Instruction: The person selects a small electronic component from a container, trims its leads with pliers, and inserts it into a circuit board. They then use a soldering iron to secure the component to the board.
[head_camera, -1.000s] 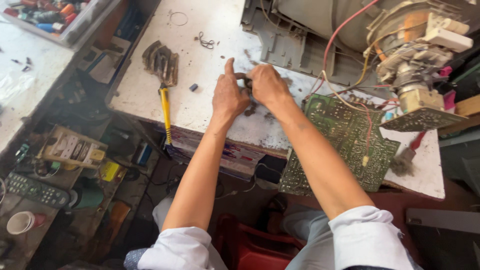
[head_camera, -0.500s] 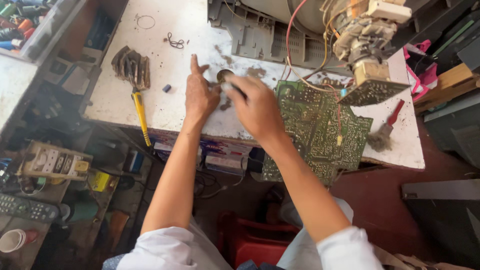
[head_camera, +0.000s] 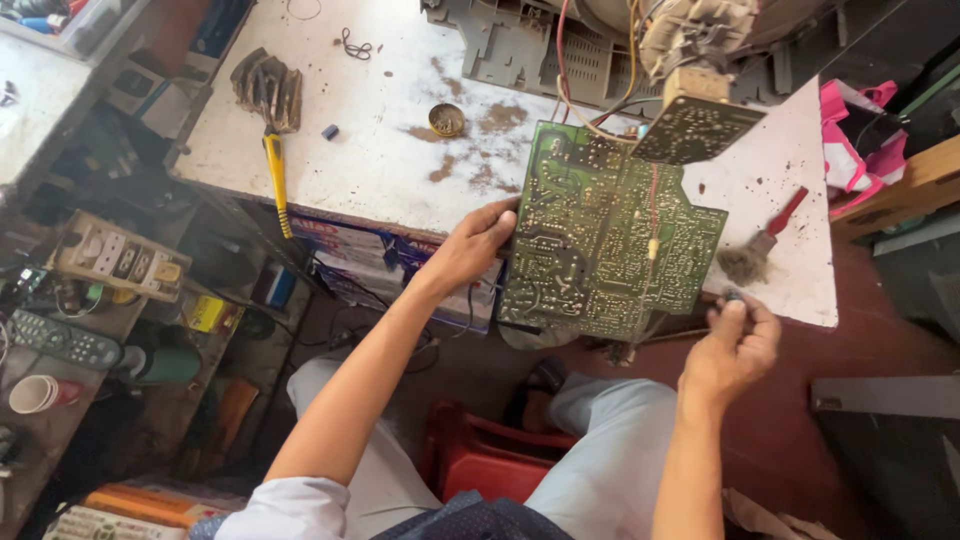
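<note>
We gripped the large green circuit board (head_camera: 600, 235) with our left hand (head_camera: 475, 245); our right hand (head_camera: 732, 350) pinched something small, unidentifiable.

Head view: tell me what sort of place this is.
Likely an electronics repair workshop: a green circuit board held by the left hand, an opened television chassis, and remote controls on a cluttered shelf.

Two green circuit boards (head_camera: 605, 240), one brush (head_camera: 757, 250), one yellow-handled screwdriver (head_camera: 275, 180), one round tin (head_camera: 446, 119).
</note>
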